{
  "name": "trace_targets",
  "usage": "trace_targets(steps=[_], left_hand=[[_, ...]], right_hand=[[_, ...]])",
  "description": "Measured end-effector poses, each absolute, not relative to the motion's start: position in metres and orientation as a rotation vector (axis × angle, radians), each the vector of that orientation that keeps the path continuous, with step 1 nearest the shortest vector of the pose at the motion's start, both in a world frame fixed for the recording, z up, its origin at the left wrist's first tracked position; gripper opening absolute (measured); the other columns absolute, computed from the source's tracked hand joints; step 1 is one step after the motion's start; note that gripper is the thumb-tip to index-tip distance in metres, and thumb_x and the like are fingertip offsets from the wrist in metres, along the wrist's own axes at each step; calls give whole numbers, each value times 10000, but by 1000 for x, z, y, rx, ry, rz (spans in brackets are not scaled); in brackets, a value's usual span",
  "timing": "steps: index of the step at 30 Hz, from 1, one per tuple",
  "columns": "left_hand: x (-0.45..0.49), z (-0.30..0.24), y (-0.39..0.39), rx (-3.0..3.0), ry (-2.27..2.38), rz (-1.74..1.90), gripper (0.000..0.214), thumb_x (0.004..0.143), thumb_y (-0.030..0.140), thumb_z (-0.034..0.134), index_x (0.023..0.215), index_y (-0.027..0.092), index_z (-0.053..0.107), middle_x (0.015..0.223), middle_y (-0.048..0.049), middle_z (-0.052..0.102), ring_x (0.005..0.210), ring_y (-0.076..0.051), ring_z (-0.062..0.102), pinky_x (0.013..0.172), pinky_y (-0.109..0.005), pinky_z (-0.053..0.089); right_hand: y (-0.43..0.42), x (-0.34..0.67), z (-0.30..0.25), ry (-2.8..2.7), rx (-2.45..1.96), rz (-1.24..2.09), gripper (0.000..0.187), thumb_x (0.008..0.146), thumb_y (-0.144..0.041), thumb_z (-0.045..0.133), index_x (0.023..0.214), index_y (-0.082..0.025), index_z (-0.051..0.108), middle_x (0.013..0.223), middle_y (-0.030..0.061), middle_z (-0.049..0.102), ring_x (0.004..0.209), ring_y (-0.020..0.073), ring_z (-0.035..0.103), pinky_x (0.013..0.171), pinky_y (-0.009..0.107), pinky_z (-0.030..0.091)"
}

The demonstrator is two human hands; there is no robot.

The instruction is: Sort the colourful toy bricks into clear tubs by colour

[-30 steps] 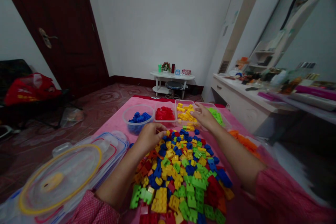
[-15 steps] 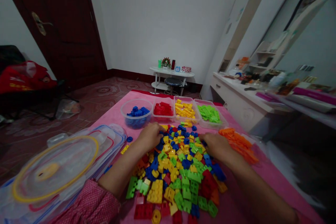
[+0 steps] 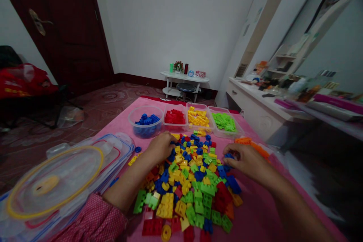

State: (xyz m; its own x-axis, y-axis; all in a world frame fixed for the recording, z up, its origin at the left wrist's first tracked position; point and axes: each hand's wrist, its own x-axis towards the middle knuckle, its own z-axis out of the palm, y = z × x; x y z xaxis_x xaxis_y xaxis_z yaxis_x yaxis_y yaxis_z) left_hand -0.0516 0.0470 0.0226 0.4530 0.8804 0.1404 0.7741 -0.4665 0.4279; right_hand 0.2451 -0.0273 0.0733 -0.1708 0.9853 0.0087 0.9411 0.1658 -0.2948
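A mixed pile of coloured plastic bricks (image 3: 193, 181) lies on a pink cloth (image 3: 255, 215) in front of me. My left hand (image 3: 161, 146) rests curled on the pile's far left edge, fingers closed into the bricks; what it grips is hidden. My right hand (image 3: 247, 160) sits at the pile's right edge, fingers pinched on a blue brick (image 3: 229, 155). Beyond the pile stand a round tub of blue bricks (image 3: 145, 124) and trays of red bricks (image 3: 174, 117), yellow bricks (image 3: 198, 118) and green bricks (image 3: 224, 121).
Clear lids with coloured rims (image 3: 56, 181) are stacked at my left. Orange bricks (image 3: 255, 147) lie just right of my right hand. A white dresser (image 3: 255, 109) stands at right, a small white table (image 3: 184, 83) at the back, a dark door (image 3: 62, 30) at left.
My right hand came back from the yellow tray to the pile's right edge and closed on a blue brick. My left hand stayed on the pile's left edge.
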Motion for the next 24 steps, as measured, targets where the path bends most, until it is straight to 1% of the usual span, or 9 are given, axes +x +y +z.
trace_targets(steps=[3,6,9,12,15,17,19,21,24], left_hand=[[-51,23,46,2406,1416,509,284,748,164,570,989,212,712,1001,-78,674,966,-210,600,874,-290,431],[-52,23,46,2401,1424,511,295,750,165,570,1005,210,710,1009,-85,674,968,-216,601,865,-294,434],[-50,26,45,2377,1447,525,281,747,184,584,994,210,716,982,-85,686,946,-224,607,837,-301,440],[-45,34,42,2319,1449,670,250,763,189,567,958,191,724,937,-82,704,892,-217,621,817,-305,446],[-38,44,35,2094,1251,891,277,820,277,535,1001,159,708,971,-78,712,878,-203,634,795,-289,466],[-33,50,29,1918,1040,918,351,830,360,536,1070,150,684,987,-69,714,869,-198,642,751,-270,485],[-29,54,24,1832,894,879,395,789,395,594,1085,148,681,955,-58,720,844,-200,645,707,-254,492],[-27,55,21,1824,850,847,389,725,382,664,1034,149,706,889,-46,726,809,-204,640,680,-247,490],[-25,54,19,1788,869,823,361,697,369,680,961,128,728,809,-45,720,761,-199,629,656,-244,480]], right_hand=[[-39,240,74,-2311,-1902,466,166,672,-272,623,811,-210,688,730,23,661,664,175,582,567,246,359],[-43,227,65,-2352,-1971,519,202,640,-217,631,831,-225,694,758,23,678,687,179,600,570,242,354],[-40,215,66,-2383,-1919,508,173,643,-174,597,788,-216,683,755,24,679,682,173,605,570,235,357],[-31,202,80,-2333,-1774,462,204,671,-217,598,859,-220,676,768,18,679,675,169,598,569,231,367],[-21,185,93,-2262,-1624,395,300,676,-235,609,972,-232,660,832,17,687,697,173,597,601,239,390],[-16,170,93,-2231,-1516,411,315,676,-212,600,986,-235,651,872,15,689,734,179,603,641,247,410],[-14,157,86,-2178,-1436,440,309,680,-187,580,980,-230,642,903,17,689,786,187,611,681,253,424],[-13,148,77,-2128,-1388,460,302,693,-175,559,983,-225,630,936,23,686,830,191,615,708,257,432],[-14,143,67,-2075,-1395,475,339,706,-167,543,1037,-222,592,912,27,680,805,184,616,686,253,433]])
